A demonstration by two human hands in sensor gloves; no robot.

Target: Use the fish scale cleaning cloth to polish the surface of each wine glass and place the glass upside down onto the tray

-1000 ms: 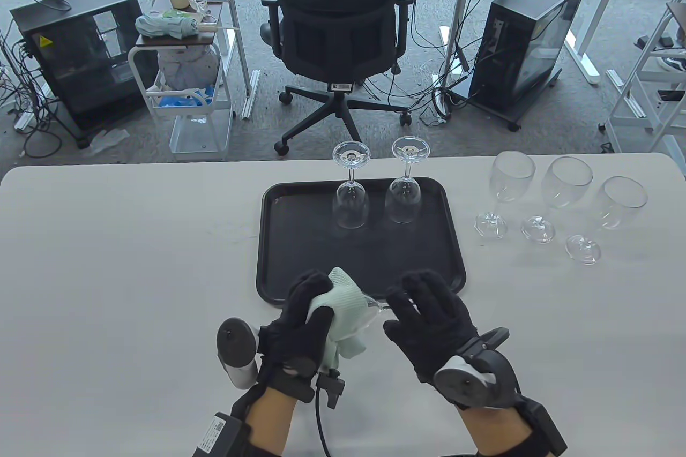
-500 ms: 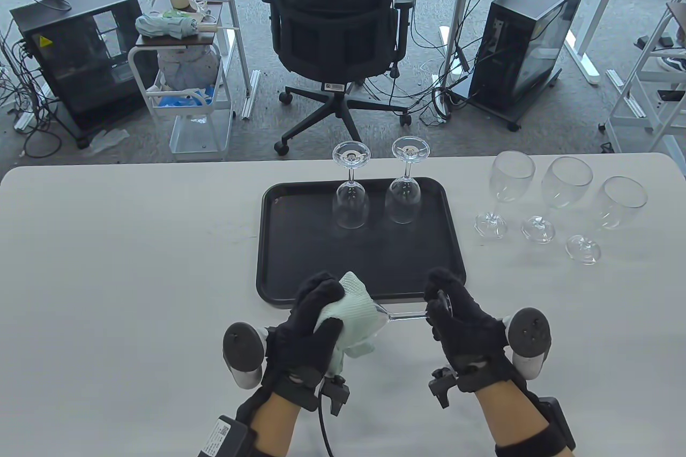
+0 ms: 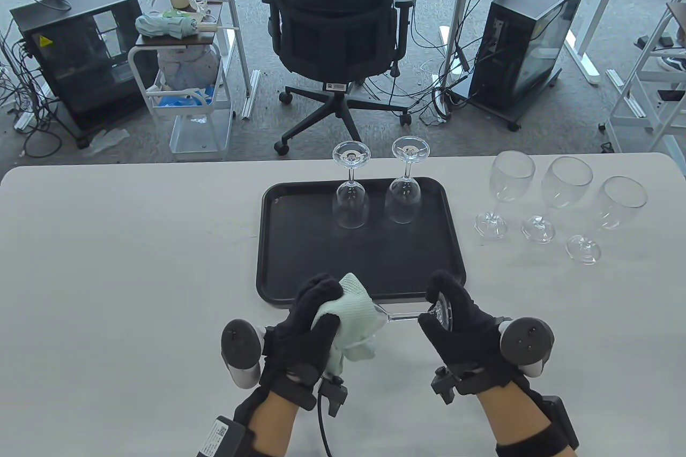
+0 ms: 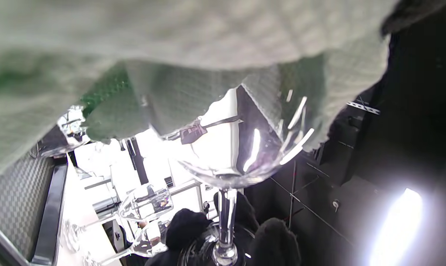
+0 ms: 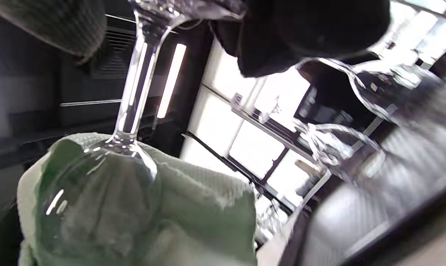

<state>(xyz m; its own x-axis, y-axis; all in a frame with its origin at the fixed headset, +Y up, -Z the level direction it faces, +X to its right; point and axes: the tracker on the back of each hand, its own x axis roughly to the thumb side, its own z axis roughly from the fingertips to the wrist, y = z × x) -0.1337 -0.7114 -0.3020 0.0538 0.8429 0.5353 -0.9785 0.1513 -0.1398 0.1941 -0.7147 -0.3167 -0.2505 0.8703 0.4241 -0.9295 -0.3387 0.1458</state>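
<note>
two glasses are already standing inverted on the tray [image 3: 273, 242]; left hand [image 3: 305, 328] is clutching the cloth [image 3: 351, 312] around the third wine glass [image 3: 402, 316], right hand [image 3: 455, 326] is pinching its foot—polishing step, inversion onto the tray pending.

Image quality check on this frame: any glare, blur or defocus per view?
Table view: sharp and evenly lit, wide-angle bowing at the edges. Left wrist view: cloth against the lens is out of focus, blown-out glare at lower right, streak highlights on the held wine glass. Right wrist view: the glass stem is crisp, but the other glasses and the right side smear into blur; bright window patches behind.
</note>
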